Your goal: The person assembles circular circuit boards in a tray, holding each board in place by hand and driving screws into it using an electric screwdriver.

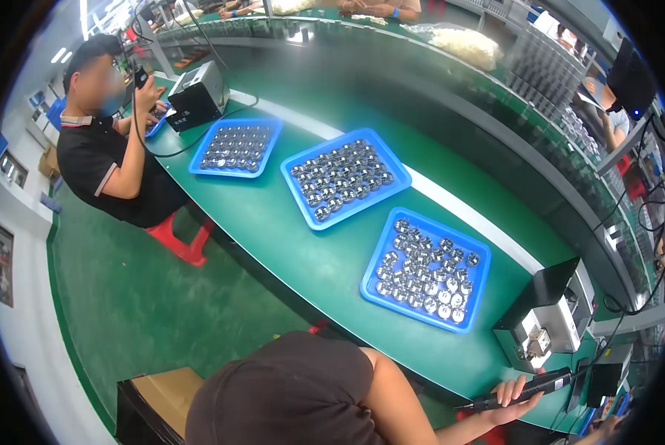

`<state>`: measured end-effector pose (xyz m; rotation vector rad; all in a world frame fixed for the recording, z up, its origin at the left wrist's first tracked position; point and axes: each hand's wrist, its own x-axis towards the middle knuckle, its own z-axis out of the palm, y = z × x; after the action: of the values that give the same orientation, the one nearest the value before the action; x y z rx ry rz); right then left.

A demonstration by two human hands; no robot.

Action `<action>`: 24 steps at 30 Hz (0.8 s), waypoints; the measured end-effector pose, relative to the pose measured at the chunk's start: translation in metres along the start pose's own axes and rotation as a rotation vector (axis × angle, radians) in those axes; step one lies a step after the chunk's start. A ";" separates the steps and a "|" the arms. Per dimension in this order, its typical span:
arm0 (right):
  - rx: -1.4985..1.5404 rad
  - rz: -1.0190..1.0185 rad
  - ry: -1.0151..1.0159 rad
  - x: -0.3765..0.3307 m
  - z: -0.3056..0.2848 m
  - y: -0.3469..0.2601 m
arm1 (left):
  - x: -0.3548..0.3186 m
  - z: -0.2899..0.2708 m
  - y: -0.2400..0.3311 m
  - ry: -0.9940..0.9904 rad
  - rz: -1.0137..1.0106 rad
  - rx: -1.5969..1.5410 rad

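Observation:
My left shoulder and bare arm fill the lower middle, with the forearm running right. My left hand [516,393] is closed around a black electric screwdriver [552,383], its thin tip pointing left just off the table edge. Close above it stands a dark box with a white and metal mechanism [536,343], probably a screw feeder. At the lower right rim part of my right hand [609,428] shows, near a blue tray edge [593,417]; its fingers and anything in them are too small and cut off to make out.
Three blue trays [367,291] [292,194] [197,165] of round metal-and-black parts stand along the green table [273,230]. At the far left a co-worker [117,163] sits on a red stool [177,236] by another box [195,100]. A conveyor runs behind; a cardboard box [171,393] stands on the floor.

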<state>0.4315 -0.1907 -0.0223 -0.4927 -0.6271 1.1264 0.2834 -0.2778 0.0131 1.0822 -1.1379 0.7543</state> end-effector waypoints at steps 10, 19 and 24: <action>0.151 0.080 -0.069 0.004 0.005 0.004 | 0.058 -0.022 0.090 0.073 0.052 -0.320; 0.084 0.019 0.001 -0.002 0.016 0.010 | -0.006 -0.083 0.172 0.224 -0.641 0.243; 0.317 0.153 -0.146 0.009 0.029 -0.009 | -0.022 -0.089 0.222 0.169 -0.841 0.657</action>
<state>0.4205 -0.1839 0.0073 -0.1887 -0.5300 1.3876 0.1061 -0.1195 0.0503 1.8315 -0.1934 0.5171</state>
